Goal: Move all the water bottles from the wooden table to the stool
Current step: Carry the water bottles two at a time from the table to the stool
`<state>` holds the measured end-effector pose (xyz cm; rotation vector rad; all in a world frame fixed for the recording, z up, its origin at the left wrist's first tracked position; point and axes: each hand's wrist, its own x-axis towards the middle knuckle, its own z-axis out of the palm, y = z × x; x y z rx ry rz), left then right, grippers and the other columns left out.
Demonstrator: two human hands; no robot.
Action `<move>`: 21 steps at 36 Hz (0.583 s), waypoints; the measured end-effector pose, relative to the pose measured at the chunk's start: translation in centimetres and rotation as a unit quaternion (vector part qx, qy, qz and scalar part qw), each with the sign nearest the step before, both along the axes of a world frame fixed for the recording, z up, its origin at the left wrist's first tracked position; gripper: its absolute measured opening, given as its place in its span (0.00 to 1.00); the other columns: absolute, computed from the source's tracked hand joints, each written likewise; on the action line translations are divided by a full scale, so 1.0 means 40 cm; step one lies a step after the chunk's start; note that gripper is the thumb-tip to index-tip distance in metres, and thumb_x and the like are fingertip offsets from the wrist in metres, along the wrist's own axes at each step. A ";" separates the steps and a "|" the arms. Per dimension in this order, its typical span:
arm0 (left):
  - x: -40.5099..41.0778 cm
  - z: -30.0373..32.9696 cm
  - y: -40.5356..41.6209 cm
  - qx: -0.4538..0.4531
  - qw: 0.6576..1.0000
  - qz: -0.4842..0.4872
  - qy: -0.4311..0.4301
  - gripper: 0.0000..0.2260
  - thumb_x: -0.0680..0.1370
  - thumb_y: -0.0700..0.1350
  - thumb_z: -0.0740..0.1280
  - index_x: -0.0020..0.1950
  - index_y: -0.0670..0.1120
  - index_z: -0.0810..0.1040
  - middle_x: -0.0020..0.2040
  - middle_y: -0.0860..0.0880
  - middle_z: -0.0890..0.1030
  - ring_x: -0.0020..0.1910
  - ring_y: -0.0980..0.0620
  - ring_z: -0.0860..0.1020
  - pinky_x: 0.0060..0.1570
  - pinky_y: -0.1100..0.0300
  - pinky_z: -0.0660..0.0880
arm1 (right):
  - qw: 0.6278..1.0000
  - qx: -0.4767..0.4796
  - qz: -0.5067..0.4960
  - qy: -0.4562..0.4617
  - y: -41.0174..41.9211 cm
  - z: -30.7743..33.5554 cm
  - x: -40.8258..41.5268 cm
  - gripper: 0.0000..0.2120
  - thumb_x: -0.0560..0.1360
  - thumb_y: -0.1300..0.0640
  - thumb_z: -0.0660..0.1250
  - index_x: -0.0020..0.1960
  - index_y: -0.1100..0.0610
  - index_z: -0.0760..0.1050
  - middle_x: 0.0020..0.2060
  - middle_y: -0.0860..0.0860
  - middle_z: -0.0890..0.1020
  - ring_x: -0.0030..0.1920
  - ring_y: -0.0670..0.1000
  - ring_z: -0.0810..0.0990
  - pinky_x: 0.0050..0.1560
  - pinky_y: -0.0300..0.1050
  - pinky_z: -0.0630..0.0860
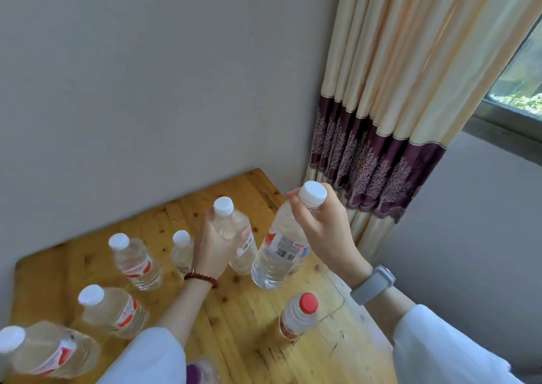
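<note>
Both hands are busy over the knotty yellow wooden table (234,325)! The right hand (319,225) pinches the neck of a clear white-capped water bottle (278,248), lifted and tilted near the table's right edge. The left hand (212,248) wraps round a second clear white-capped bottle (234,234) nearer the table's middle. A small red-capped bottle (299,316) stands by the right edge. More white-capped bottles (135,260) crowd the table's left side; bare wood runs along the wall.
</note>
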<state>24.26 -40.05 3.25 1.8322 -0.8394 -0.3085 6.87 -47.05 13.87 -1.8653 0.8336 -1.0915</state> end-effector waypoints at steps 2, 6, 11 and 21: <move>0.006 0.080 0.014 -0.082 0.996 -0.010 -0.020 0.22 0.64 0.55 0.75 0.51 0.63 0.67 0.47 0.57 0.77 0.50 0.57 0.77 0.45 0.60 0.73 | 1.000 -0.008 0.003 -0.027 0.006 0.040 0.009 0.09 0.73 0.57 0.66 0.48 0.64 0.75 0.39 0.48 0.79 0.39 0.36 0.76 0.40 0.27 0.71; 0.003 0.226 0.021 -0.196 0.979 -0.016 -0.043 0.22 0.64 0.60 0.71 0.54 0.68 0.67 0.53 0.59 0.76 0.54 0.58 0.75 0.52 0.59 0.72 | 0.994 0.022 -0.012 -0.110 0.017 0.114 0.006 0.05 0.73 0.55 0.67 0.46 0.56 0.77 0.45 0.58 0.83 0.46 0.50 0.81 0.49 0.44 0.79; -0.044 0.327 0.033 -0.239 0.969 -0.029 -0.064 0.24 0.66 0.61 0.66 0.60 0.59 0.67 0.54 0.70 0.73 0.56 0.63 0.73 0.51 0.69 0.70 | 0.983 0.056 -0.040 -0.172 0.040 0.170 -0.042 0.05 0.73 0.51 0.66 0.44 0.50 0.80 0.45 0.54 0.85 0.48 0.55 0.83 0.52 0.55 0.79; -0.379 0.397 0.095 -0.267 0.946 -0.181 -0.029 0.15 0.71 0.55 0.61 0.53 0.48 0.71 0.53 0.58 0.73 0.53 0.62 0.72 0.56 0.72 0.66 | 0.990 -0.044 -0.118 -0.062 0.158 0.159 -0.412 0.21 0.73 0.43 0.56 0.49 0.60 0.74 0.41 0.51 0.80 0.43 0.48 0.79 0.47 0.43 0.75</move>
